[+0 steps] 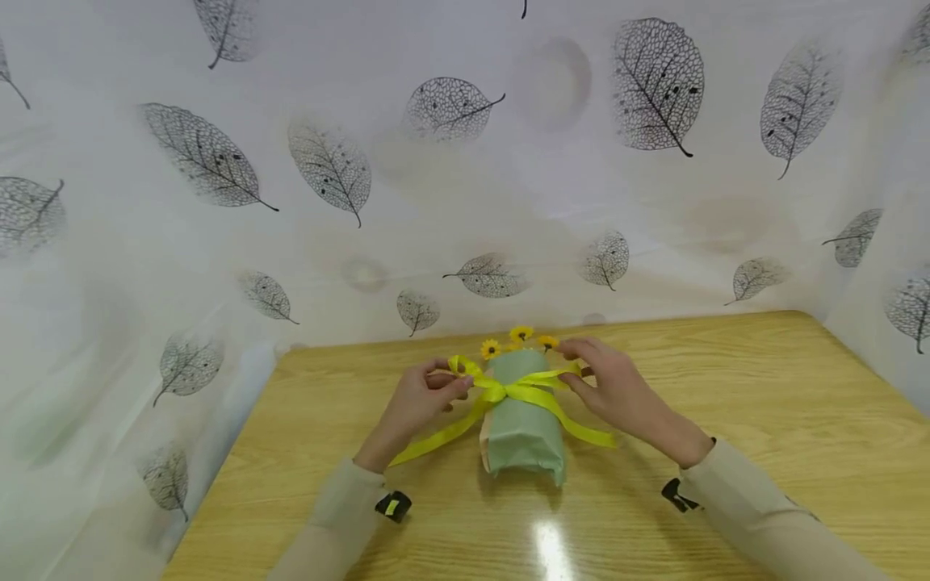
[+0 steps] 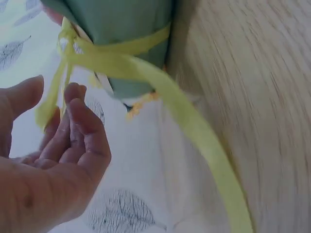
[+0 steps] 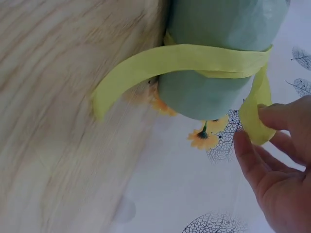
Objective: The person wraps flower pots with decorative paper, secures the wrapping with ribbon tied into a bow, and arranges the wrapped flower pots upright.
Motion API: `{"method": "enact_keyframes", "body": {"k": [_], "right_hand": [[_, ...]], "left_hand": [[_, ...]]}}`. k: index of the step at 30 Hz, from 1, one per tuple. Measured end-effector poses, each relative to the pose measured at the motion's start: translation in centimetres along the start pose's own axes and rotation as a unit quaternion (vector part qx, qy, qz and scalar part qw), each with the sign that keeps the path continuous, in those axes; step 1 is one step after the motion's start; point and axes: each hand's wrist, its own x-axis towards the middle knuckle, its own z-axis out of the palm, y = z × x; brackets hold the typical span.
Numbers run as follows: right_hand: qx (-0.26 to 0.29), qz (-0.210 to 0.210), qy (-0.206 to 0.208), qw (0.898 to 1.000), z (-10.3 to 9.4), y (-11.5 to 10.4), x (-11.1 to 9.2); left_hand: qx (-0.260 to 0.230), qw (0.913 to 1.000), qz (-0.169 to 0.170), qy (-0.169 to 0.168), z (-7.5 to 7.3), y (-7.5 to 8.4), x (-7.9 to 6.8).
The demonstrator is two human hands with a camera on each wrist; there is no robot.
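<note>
A small bouquet wrapped in pale green paper [image 1: 525, 440] lies on the table, its orange-yellow flowers [image 1: 521, 332] pointing away from me. Yellow ribbon [image 1: 506, 392] circles the wrapping and is tied at the front in a bow with two loops and two long tails. At the left loop, my left hand [image 1: 421, 403] has its fingers curled around the ribbon; the left wrist view shows its thumb standing apart from the fingers. My right hand [image 3: 284, 160] holds the right loop between thumb and fingers. Part of each loop is hidden by the fingers.
The bouquet rests on a light wooden table [image 1: 763, 387]. Behind and beside it hangs a pale cloth [image 1: 450, 202] printed with dark skeleton leaves. One ribbon tail [image 2: 209, 145] trails left over the tabletop, the other [image 1: 592, 436] to the right. Both sleeves carry black straps.
</note>
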Motion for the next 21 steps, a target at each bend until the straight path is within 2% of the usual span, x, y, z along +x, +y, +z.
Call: {"method": "enact_keyframes", "body": {"k": [2,4,7,10,13,15,17,21], "right_hand": [[0.006,0.034,0.001,0.999,-0.2,-0.2,0.0],[0.009,0.061,0.005,0.998,-0.4,-0.4,-0.1],[-0.008,0.073,0.023,0.997,-0.5,-1.0,-0.7],[-0.025,0.046,0.057,0.997,-0.4,-1.9,-1.5],[-0.003,-0.005,0.070,0.998,-0.1,-3.0,-2.0],[0.024,-0.030,0.054,0.998,0.4,-3.7,-2.1],[0.050,-0.042,0.029,0.997,0.8,-4.2,-2.0],[0.074,-0.014,-0.009,0.997,1.5,-4.7,-2.1]], "left_hand": [[0.009,0.9999,-0.011,0.005,-0.6,-0.2,-0.2],[0.037,0.9989,-0.023,0.016,-1.1,-0.5,-0.6],[0.081,0.9957,-0.036,0.028,-1.5,-0.8,-1.2],[0.104,0.9941,-0.026,0.016,-1.4,-0.7,-1.7],[0.115,0.9933,0.000,-0.012,-0.7,-0.3,-2.0],[0.119,0.9924,0.020,-0.027,-0.1,-0.1,-2.0],[0.111,0.9929,0.025,-0.036,0.5,0.1,-2.1],[0.082,0.9951,0.016,-0.052,1.4,0.3,-2.1]]}}
